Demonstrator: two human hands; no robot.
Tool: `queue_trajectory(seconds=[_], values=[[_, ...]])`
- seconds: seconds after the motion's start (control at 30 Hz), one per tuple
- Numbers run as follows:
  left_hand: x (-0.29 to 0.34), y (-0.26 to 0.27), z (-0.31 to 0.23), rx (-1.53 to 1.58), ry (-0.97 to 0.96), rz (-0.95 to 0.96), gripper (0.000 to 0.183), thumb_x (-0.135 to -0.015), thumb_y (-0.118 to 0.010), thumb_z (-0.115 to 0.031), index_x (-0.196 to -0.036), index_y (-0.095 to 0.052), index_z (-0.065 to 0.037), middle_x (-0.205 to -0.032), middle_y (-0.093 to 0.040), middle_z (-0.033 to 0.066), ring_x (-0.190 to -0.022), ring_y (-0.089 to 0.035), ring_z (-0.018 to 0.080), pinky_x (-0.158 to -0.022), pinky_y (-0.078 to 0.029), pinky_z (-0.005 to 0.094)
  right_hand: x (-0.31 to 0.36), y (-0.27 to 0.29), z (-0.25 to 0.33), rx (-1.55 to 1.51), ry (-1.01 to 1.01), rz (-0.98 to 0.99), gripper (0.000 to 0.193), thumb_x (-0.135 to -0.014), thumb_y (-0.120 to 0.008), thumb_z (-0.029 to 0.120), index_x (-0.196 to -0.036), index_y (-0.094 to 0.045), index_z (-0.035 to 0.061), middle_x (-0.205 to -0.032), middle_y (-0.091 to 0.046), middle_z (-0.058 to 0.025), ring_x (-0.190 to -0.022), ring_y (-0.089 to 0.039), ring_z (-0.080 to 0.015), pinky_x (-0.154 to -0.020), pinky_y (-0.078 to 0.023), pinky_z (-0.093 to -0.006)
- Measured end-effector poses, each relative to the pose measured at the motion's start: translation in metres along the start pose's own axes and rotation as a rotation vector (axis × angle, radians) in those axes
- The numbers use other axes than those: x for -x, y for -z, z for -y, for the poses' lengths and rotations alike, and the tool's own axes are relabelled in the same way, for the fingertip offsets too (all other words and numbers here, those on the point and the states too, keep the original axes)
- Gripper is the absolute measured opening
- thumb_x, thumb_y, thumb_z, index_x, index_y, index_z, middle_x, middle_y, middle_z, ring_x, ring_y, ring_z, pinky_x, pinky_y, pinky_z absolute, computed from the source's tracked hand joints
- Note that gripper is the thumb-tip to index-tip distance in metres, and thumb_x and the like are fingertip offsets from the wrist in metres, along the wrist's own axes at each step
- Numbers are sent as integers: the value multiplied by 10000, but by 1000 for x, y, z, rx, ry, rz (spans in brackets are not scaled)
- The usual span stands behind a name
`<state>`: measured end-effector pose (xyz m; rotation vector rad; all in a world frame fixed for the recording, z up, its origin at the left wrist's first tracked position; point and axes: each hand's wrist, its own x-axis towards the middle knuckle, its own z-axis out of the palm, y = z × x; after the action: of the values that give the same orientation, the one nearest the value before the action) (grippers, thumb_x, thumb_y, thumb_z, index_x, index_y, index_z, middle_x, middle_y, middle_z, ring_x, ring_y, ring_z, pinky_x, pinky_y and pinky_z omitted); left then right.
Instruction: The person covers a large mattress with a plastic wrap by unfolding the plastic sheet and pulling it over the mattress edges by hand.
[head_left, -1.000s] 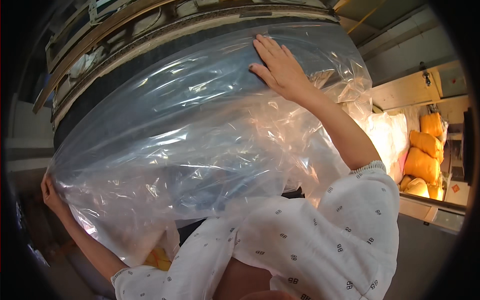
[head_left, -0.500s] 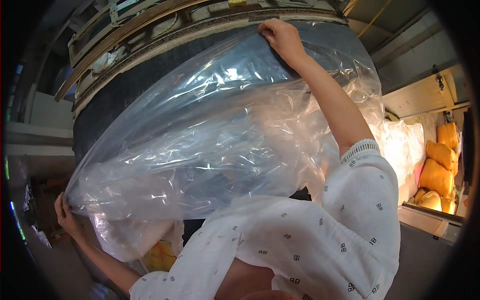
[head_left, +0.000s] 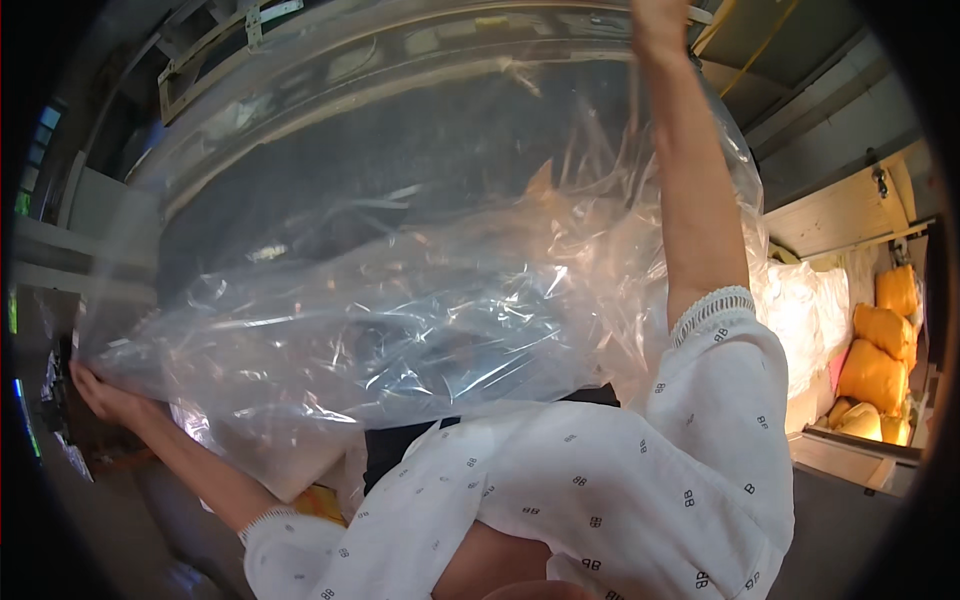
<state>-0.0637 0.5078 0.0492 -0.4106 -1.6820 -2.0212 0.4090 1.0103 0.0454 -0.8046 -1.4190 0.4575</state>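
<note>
A large clear plastic sheet (head_left: 440, 310) spreads across the dark work surface (head_left: 330, 140), which shows through it. Its near part is crumpled and shiny; the far part is pulled smooth and lifted. At the far left, my left hand (head_left: 103, 393) is closed on the sheet's left corner, out beyond the surface's side. My right arm reaches up to the far right, and my right hand (head_left: 661, 28) is at the top of the picture, blurred, with the fingertips cut off. The raised film runs up to that hand. More folded plastic hangs near my waist.
A long rail-like frame (head_left: 255, 25) borders the far side of the surface. To the right, bright white plastic (head_left: 800, 310) lies beside several stacked orange-yellow bundles (head_left: 875, 370) and a light wooden panel (head_left: 850, 205).
My right hand has moved up and to the right, drawing the film over the far edge and rail. My left hand has shifted slightly outward to the left, still holding its corner.
</note>
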Motion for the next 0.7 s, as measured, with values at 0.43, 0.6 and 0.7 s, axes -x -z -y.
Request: queue_trajectory(seconds=[0.43, 0.6, 0.7], values=[[-11, -182, 225, -434, 27, 752, 281, -848, -597, -288, -989, -673, -57, -942, -669, 17, -830, -575, 55, -720, -422, 193, 36, 44, -158, 386, -179, 73, 300, -748, -658, 319, -847, -666, 36, -767, -647, -70, -701, -575, -144, -683, -441, -276], [-1, -213, 216, -366, 62, 649, 317, -798, -655, -278, -988, -668, -26, -883, -662, 20, -791, -558, 69, -718, -418, 205, 23, 34, -170, 481, -203, 77, 305, -726, -662, 323, -839, -669, 40, -763, -643, -88, -712, -593, -177, -693, -447, -295], [1, -216, 208, -499, 87, 617, 337, -761, -686, -279, -941, -663, 5, -832, -653, 32, -752, -551, 87, -714, -419, 209, 15, 34, -174, 609, -126, 85, 293, -711, -668, 336, -770, -663, 49, -720, -618, -79, -738, -579, -209, -720, -440, -324]])
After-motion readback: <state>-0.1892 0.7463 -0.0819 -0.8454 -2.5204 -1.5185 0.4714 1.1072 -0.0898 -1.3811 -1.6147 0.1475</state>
